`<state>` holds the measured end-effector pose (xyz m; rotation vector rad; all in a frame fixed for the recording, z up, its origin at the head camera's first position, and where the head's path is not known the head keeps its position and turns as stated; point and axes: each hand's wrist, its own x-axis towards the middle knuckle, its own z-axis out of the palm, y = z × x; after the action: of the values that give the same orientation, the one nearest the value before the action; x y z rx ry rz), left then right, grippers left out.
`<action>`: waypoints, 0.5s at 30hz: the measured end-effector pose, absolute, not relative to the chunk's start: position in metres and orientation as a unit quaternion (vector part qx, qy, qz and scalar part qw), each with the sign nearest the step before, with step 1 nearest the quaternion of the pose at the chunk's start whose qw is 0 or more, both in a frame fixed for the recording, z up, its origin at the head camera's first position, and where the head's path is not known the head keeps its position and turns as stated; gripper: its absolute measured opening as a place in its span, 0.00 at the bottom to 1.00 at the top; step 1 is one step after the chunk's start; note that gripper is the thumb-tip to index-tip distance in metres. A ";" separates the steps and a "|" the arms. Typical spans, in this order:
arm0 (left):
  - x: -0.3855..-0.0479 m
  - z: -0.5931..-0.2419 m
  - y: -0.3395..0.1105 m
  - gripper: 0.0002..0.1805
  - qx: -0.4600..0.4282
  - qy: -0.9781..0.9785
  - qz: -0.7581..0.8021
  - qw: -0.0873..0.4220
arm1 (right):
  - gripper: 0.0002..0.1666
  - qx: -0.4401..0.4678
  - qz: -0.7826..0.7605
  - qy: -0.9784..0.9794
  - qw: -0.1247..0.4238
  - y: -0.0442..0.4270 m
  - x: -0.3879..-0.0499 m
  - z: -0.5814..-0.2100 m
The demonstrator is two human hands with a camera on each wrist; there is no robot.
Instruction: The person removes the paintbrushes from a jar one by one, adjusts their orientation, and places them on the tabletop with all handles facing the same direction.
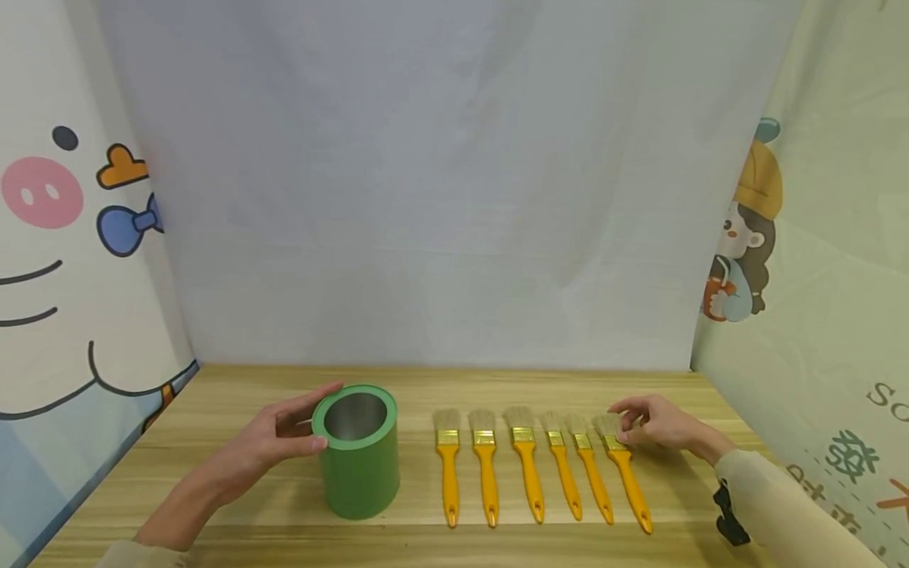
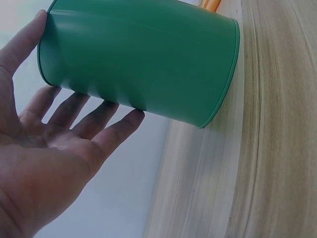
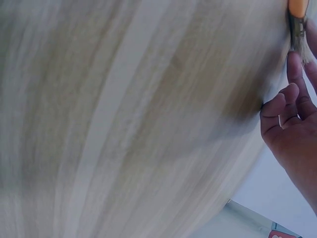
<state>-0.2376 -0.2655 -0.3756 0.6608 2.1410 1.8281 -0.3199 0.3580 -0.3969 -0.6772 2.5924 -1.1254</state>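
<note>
A green can (image 1: 360,483), its top uncovered and its inside grey, stands upright on the wooden table. My left hand (image 1: 261,443) holds it from the left, thumb and fingers at the rim. In the left wrist view, fingertips of that hand (image 2: 59,153) touch the wall of the can (image 2: 143,54). Far right in a row lies a paintbrush (image 1: 629,478) with a yellow-orange handle. My right hand (image 1: 662,427) pinches this brush near its bristles and metal band. The right wrist view shows only part of the brush (image 3: 298,9) beside the fingers.
Several other paintbrushes (image 1: 488,481) lie side by side between the can and the right hand, bristles pointing away. The wooden tabletop (image 1: 284,532) ends at a pale curtain (image 1: 440,197). Printed cloths (image 1: 817,331) hang at both sides.
</note>
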 end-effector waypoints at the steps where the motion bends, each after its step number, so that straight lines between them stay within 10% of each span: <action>1: -0.237 -0.376 -0.265 0.40 0.227 0.735 0.627 0.124 | 0.29 -0.234 -0.384 0.885 0.117 0.358 -0.320 -0.397; 15: -0.240 -0.375 -0.264 0.41 0.223 0.746 0.615 0.122 | 0.33 -0.217 -0.383 0.890 0.121 0.359 -0.318 -0.396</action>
<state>-0.2399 -0.2643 -0.3747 0.6504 2.1778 1.7958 -0.3181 0.3589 -0.3958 -0.6322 2.5983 -1.1182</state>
